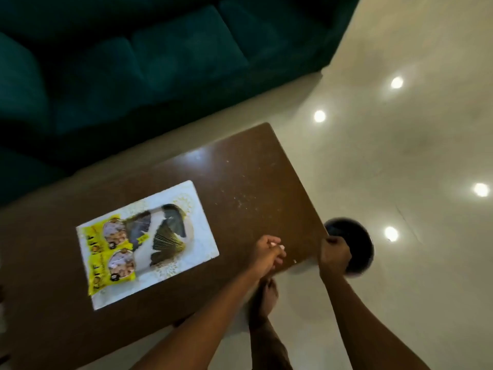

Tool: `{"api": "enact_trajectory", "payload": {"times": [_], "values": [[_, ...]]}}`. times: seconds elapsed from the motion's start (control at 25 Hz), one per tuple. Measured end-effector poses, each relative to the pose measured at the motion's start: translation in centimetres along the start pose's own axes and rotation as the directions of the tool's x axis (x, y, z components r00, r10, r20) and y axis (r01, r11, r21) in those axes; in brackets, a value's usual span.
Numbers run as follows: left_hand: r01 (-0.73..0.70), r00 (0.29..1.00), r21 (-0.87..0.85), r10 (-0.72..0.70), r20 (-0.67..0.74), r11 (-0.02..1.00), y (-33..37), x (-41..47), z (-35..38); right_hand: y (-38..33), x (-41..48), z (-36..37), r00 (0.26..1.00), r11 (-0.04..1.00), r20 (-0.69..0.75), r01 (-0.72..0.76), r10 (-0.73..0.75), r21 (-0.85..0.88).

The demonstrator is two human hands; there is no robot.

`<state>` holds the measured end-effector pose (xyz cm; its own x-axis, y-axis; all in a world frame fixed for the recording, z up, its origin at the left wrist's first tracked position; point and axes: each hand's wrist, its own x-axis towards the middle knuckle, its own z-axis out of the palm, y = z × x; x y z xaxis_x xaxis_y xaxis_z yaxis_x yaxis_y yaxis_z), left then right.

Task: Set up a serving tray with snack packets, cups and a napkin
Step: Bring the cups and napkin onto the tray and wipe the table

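A white serving tray (203,236) with a dark and gold leaf pattern lies on the brown table (253,161). Two yellow snack packets, one (106,235) above the other (113,271), lie side by side on the tray's left end. No cups or napkin are in view. My left hand (266,252) rests at the table's near right edge with its fingers drawn together. Small white bits show at the fingertips; I cannot tell what they are. My right hand (334,253) grips the rim of a dark round container (358,237), held just off the table's right corner, below the edge.
Pale crumbs (240,200) are scattered over the table right of the tray. A dark green sofa (133,62) runs behind the table. Glossy light floor (400,156) lies to the right. My bare foot (264,297) stands below the table edge.
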<state>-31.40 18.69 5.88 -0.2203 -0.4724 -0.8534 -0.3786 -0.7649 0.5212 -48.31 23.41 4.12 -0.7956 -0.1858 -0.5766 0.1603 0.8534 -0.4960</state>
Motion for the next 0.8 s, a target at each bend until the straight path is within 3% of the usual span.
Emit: {"api": "enact_trajectory", "payload": {"times": [0.12,0.24,0.44,0.56,0.8], "values": [[-0.029,0.999,0.019,0.030,-0.029,0.999,2.1,-2.8,-4.4,-4.0,-3.8,-0.5,0.996,0.993,0.046,0.086,-0.082,-0.077],[-0.146,0.983,-0.133,0.128,-0.130,0.980,2.6,-9.6,-14.5,-7.3,-12.3,1.4,0.911,0.932,0.238,0.358,-0.336,-0.055],[-0.311,0.926,-0.327,0.206,-0.317,0.892,1.4,-21.1,-30.7,-14.0,-26.1,7.6,0.836,0.861,0.291,0.504,-0.465,-0.074],[-0.441,0.840,-0.314,0.263,-0.475,0.841,-0.4,-27.4,-40.7,-17.1,-35.0,11.9,0.692,0.768,0.412,0.640,-0.593,0.031],[-0.550,0.706,-0.288,0.253,-0.662,0.784,-5.6,-35.2,-55.5,-19.3,-53.0,23.8,0.351,0.665,0.689,0.703,-0.634,0.254]]}}
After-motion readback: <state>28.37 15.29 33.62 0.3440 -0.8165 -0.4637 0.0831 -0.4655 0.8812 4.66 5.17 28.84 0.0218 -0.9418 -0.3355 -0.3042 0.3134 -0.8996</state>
